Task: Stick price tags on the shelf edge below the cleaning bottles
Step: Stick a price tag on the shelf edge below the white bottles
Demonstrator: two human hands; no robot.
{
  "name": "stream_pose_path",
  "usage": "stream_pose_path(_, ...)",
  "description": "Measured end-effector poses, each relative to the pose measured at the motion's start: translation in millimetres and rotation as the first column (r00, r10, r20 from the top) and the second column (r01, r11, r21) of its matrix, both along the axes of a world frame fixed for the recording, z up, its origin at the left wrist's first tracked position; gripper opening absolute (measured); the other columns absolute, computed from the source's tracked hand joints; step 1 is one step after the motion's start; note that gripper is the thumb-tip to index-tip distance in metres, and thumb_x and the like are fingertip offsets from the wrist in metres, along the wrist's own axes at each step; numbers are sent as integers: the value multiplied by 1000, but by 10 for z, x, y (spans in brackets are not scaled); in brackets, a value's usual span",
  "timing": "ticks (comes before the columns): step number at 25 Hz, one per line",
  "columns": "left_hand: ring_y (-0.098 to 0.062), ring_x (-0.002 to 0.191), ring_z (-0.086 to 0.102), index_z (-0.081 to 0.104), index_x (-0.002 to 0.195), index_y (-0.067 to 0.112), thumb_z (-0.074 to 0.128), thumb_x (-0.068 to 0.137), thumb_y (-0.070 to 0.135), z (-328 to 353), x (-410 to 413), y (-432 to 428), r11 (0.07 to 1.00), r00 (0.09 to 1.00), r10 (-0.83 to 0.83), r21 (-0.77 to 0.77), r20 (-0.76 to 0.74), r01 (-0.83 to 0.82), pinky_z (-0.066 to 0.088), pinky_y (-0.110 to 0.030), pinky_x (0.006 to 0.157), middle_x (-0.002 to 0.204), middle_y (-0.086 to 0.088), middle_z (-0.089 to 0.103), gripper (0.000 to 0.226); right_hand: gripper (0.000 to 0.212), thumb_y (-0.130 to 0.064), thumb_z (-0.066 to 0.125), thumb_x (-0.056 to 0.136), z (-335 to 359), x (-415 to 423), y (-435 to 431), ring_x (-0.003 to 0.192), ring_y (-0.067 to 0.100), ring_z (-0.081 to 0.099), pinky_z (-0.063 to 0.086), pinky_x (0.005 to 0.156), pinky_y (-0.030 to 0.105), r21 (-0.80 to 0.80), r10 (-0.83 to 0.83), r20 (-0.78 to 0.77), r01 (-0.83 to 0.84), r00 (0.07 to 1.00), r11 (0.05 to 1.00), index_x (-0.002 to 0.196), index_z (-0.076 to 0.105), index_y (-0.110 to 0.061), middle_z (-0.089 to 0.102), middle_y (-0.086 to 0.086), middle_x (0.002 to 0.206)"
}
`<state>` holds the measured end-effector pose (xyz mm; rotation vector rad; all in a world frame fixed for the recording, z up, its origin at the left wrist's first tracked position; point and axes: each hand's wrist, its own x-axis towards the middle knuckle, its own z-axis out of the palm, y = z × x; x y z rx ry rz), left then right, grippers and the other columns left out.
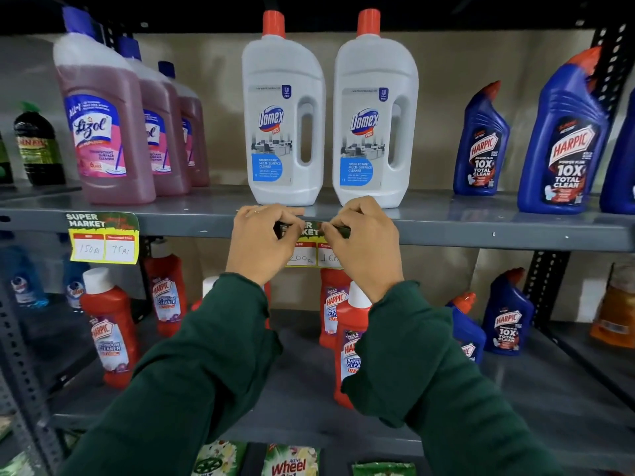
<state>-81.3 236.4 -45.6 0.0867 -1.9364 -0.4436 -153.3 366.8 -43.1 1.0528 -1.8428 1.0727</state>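
A green and yellow price tag (311, 247) lies against the grey shelf edge (481, 237), just below two white Domex bottles (285, 121). My left hand (261, 242) pinches the tag's top left corner. My right hand (360, 242) pinches its top right corner. Both hands cover much of the tag; handwritten prices show between them. A second price tag (103, 238) is stuck on the shelf edge further left, under the pink Lizol bottles (106, 132).
Blue Harpic bottles (563, 139) stand on the same shelf at the right. Red Harpic bathroom cleaner bottles (110, 331) fill the lower shelf behind my arms. A perforated upright post (546, 286) rises at the right. Green detergent packets (292, 462) lie at the bottom.
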Motion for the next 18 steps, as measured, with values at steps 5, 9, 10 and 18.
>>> stream_pose_path(5, -20, 91, 50, 63, 77, 12, 66, 82, 13, -24, -38, 23, 999, 1000, 18, 44, -16, -17, 39, -37, 85, 92, 9, 68, 6, 12, -12, 66, 81, -33, -32, -4, 75, 23, 56, 45, 65, 30, -45, 22, -6, -22, 1000, 999, 76, 66, -1, 62, 13, 84)
stream_pose_path(9, -24, 99, 45, 60, 89, 19, 66, 83, 18, -82, -71, -14, 990, 999, -16, 139, -38, 21, 31, -27, 83, 95, 5, 67, 9, 12, -12, 66, 82, -99, -14, -37, 80, 28, 57, 51, 70, 39, -95, -24, -68, 18, 997, 995, 80, 60, -2, 64, 15, 85)
stream_pose_path(10, -24, 101, 45, 61, 94, 19, 65, 84, 20, -99, -80, -31, 993, 999, -7, 121, -38, 11, 27, -23, 84, 97, 3, 67, 11, 13, -13, 66, 82, -133, -7, -49, 84, 29, 57, 51, 74, 40, -112, -36, -79, 27, 996, 993, 85, 59, -2, 64, 16, 89)
stream_pose_path(18, -23, 97, 56, 68, 92, 19, 40, 89, 45, -145, -254, -68, 955, 966, 249, -149, -68, -257, 18, -36, 94, 93, -2, 71, 38, 36, -47, 53, 84, -207, -147, -208, 100, 26, 58, 12, 112, 42, -172, -303, -77, 287, 950, 942, 86, 62, -13, 70, 5, 87)
